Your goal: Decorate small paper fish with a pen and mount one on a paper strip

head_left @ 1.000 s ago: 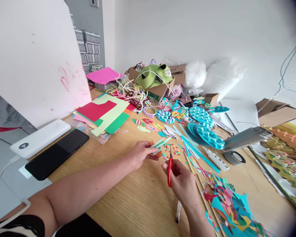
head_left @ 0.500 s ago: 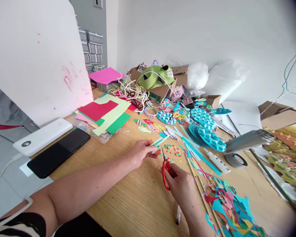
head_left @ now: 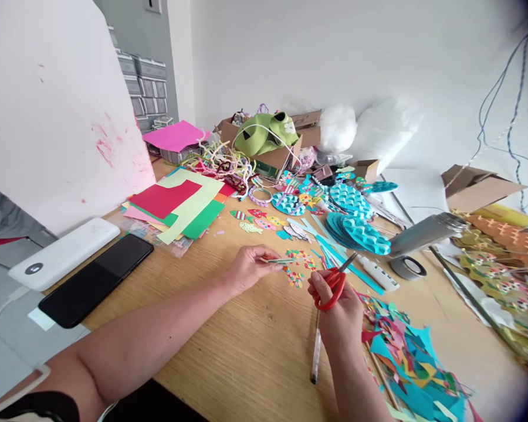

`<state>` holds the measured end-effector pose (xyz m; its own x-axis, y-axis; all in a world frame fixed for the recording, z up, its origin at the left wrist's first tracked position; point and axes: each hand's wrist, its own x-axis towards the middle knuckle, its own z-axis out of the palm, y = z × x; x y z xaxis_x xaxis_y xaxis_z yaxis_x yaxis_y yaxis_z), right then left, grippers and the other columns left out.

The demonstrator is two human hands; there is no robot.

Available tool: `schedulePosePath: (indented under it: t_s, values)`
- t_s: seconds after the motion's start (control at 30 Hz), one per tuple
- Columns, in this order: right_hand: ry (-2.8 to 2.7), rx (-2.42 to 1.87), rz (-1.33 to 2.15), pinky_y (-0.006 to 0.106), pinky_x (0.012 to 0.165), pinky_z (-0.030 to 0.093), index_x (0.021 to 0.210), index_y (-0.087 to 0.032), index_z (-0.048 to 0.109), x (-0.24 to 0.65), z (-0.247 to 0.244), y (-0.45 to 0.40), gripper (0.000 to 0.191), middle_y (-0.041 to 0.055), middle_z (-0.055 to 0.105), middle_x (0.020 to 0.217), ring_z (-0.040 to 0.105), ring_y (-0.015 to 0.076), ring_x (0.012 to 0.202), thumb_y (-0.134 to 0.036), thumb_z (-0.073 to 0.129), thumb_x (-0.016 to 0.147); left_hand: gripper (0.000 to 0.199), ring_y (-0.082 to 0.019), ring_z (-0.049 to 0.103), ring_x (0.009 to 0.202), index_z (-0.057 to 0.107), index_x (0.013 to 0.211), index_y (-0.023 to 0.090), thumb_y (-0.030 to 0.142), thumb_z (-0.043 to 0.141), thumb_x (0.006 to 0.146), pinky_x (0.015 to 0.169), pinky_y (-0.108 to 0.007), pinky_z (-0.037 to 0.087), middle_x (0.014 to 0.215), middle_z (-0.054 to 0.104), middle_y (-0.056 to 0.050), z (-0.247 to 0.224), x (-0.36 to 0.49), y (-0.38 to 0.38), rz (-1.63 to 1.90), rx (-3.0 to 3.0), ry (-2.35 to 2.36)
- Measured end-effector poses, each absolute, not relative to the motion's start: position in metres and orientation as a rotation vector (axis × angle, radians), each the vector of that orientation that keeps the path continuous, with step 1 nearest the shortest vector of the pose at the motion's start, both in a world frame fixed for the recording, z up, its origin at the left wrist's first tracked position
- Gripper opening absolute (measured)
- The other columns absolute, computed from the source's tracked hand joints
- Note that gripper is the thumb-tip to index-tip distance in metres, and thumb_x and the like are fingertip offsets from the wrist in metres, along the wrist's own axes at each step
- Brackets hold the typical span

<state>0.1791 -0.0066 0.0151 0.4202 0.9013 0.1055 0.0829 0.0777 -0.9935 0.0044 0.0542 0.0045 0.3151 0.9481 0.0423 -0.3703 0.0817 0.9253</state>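
My left hand (head_left: 247, 271) pinches a small paper cutout (head_left: 278, 261) between thumb and fingers. It is seen almost edge-on, so its shape is hard to read. Red-handled scissors (head_left: 333, 290) are gripped in my right hand (head_left: 342, 321), their blades pointing up and to the right, apart from the paper. Between the two hands lie tiny colourful paper bits (head_left: 295, 278). Just beyond are several patterned paper fish (head_left: 264, 224) and some light-blue paper strips (head_left: 323, 237). A pen (head_left: 316, 354) lies beside my right wrist.
Coloured paper sheets (head_left: 198, 193), a black phone (head_left: 97, 278) and a white power bank (head_left: 66, 252) are on the left. Blue scalloped discs (head_left: 356, 234), a glue bottle (head_left: 378, 273), a tape roll (head_left: 407, 268), a metal flask (head_left: 426, 234) and paper scraps (head_left: 418, 363) occupy the right.
My right hand has moved right with the scissors, which now tilt up to the right, away from the paper. The cutout in my left hand has turned edge-on. The view has shifted slightly.
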Motion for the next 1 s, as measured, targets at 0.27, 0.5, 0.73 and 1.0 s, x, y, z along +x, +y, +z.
schedulePosePath:
  t_s: [0.27,0.5,0.73,1.0]
  values:
    - [-1.05,-1.41,0.681,0.026,0.056,0.048,0.082,-0.019,0.065,0.182,0.024,-0.004,0.043,0.001,0.065,0.075,0.059,0.0154,0.064,-0.045,0.086,0.056,0.02,-0.019,0.062,0.092,0.077,0.09,0.027,0.015,0.063,0.084,0.084,-0.033,0.051,0.1,0.069,-0.007,0.006,-0.003,0.047,1.379,2.093,0.578]
    - [-1.154,-1.39,0.91,0.026,0.051,0.043,0.075,-0.017,0.062,0.19,0.035,-0.009,0.04,0.0008,0.058,0.06,0.053,0.0141,0.054,-0.057,0.068,0.076,0.022,-0.023,0.061,0.096,0.077,0.093,0.029,0.018,0.06,0.084,0.09,-0.038,0.047,0.106,0.069,-0.009,0.008,-0.007,0.045,1.217,2.179,0.732]
    - [-1.209,-1.362,0.987,0.024,0.046,0.039,0.076,-0.016,0.067,0.206,0.041,-0.012,0.042,0.0001,0.057,0.055,0.049,0.0122,0.049,-0.058,0.065,0.08,0.017,-0.023,0.06,0.092,0.078,0.087,0.027,0.019,0.065,0.081,0.088,-0.038,0.046,0.099,0.07,-0.01,0.004,-0.008,0.053,1.275,2.018,0.812]
    - [-1.523,-1.758,0.585,0.025,0.041,0.031,0.067,-0.017,0.063,0.211,0.041,-0.008,0.049,-0.0007,0.054,0.05,0.044,0.0122,0.044,-0.066,0.065,0.073,0.02,-0.02,0.065,0.078,0.074,0.078,0.017,0.034,0.078,0.068,0.077,-0.031,0.05,0.082,0.072,-0.007,-0.003,-0.003,0.067,1.144,1.365,0.823]
